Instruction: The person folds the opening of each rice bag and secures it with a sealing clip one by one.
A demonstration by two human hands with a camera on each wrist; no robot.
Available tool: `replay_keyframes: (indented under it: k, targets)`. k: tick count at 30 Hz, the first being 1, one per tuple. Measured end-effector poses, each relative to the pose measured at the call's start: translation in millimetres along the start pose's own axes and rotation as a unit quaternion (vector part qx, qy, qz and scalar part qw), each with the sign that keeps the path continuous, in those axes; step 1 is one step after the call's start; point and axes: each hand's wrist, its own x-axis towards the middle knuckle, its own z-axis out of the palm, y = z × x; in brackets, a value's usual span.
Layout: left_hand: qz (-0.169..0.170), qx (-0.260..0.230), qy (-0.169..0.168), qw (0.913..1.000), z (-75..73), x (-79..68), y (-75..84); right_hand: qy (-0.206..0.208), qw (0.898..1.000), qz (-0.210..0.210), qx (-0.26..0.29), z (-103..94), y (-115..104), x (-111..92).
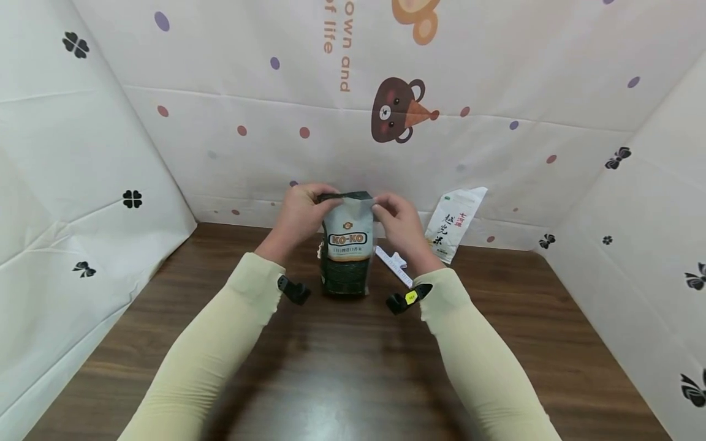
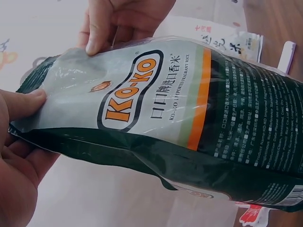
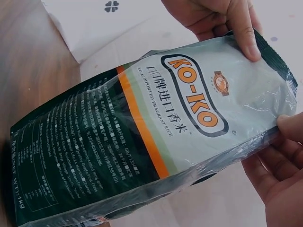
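A green and white bag of KO-KO rice (image 1: 349, 245) stands upright on the dark wooden table, label facing me. My left hand (image 1: 305, 211) pinches its top left corner, thumb on the front and fingers behind. At the top right edge my right hand (image 1: 398, 223) grips the bag between thumb and fingers. In the left wrist view the bag (image 2: 128, 104) shows its folded dark green side. Its printed lower front, marked 1kg, fills much of the right wrist view, below the KO-KO label (image 3: 194, 97).
Behind my right hand, a white rice packet (image 1: 455, 223) leans against the patterned cloth wall (image 1: 331, 153). A white sealing clip (image 1: 394, 265) lies on the table (image 1: 331, 367) just right of the bag. Something small and pale peeks out at the bag's left edge.
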Motion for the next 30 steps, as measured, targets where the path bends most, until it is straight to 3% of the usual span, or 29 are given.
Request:
replay_keyframes:
  k: [5, 16, 25, 30]
  targets:
    - [0.008, -0.007, -0.011, 0.9999, 5.4, -0.8, 0.5, -0.001, 0.999, 0.028, 0.015, -4.8, 1.8, -6.4]
    - [0.038, -0.012, -0.026, 0.9989, 11.7, 1.1, 0.8, 0.009, 0.999, 0.037, 0.019, -10.6, 6.5, -14.6]
    - [0.003, 0.022, -0.065, 0.9976, 7.0, 2.8, 3.1, 0.003, 0.998, 0.051, 0.031, -10.9, 10.0, -16.9]
    - [-0.002, 0.045, -0.093, 0.9947, 2.8, 5.1, 9.7, 0.002, 0.998, 0.036, 0.046, -10.7, 14.5, -16.2]
